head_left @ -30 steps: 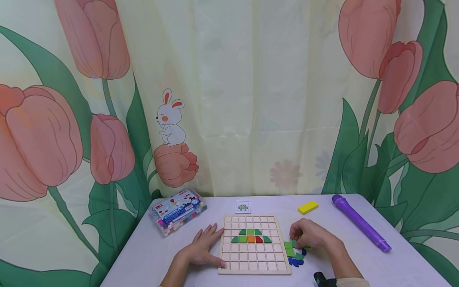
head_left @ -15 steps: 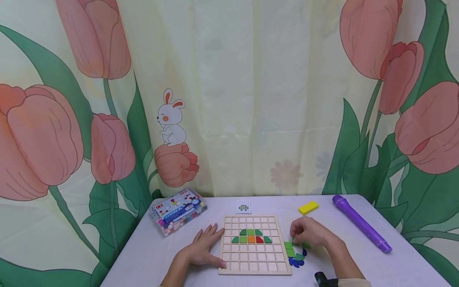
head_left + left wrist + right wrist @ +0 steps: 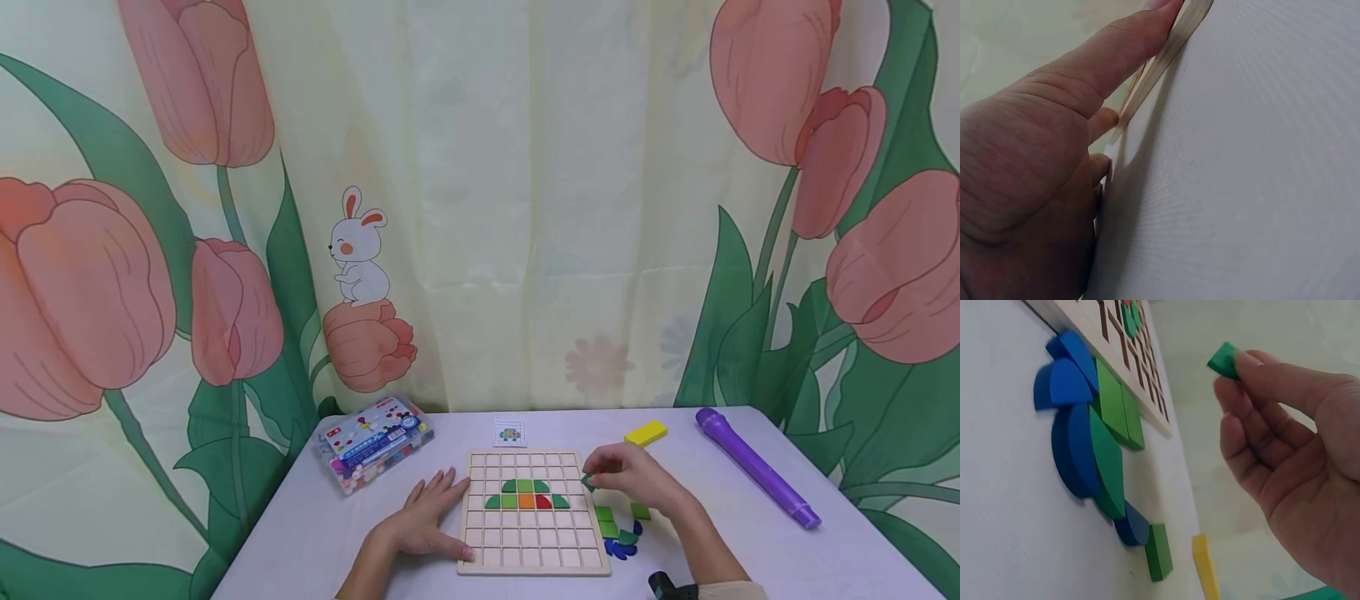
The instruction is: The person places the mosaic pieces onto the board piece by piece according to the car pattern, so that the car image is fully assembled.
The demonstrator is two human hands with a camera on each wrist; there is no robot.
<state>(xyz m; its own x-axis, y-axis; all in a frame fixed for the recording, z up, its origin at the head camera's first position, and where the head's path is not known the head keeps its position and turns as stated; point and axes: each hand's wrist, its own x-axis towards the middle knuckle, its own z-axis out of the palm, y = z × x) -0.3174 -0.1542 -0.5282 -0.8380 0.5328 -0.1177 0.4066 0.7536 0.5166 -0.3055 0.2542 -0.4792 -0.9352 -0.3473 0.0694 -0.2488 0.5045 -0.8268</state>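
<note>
My right hand (image 3: pixel 636 477) pinches a dark green wooden block (image 3: pixel 1223 361) with a curved edge between thumb and fingertips. It holds the block in the air by the right edge of the wooden grid board (image 3: pixel 534 536). My left hand (image 3: pixel 422 522) lies spread at the board's left edge, thumb on the lower left corner and fingertips touching the frame higher up. On the board sit dark green curved pieces, light green squares (image 3: pixel 508 500), an orange square (image 3: pixel 527 501) and a red piece (image 3: pixel 542 501). Below my right hand lie loose light green (image 3: pixel 606 522) and blue blocks (image 3: pixel 1072 450).
A small pattern card (image 3: pixel 510 433) lies behind the board. At the back left is a clear case (image 3: pixel 375 443) of colourful bits. A yellow block (image 3: pixel 646 432) and a purple microphone-shaped stick (image 3: pixel 753 467) lie to the right. A tulip-print curtain (image 3: pixel 480 208) hangs behind the table.
My right hand has lifted the dark green block from the loose pile and carried it left and away from me to the board's right edge. The left hand has stayed put.
</note>
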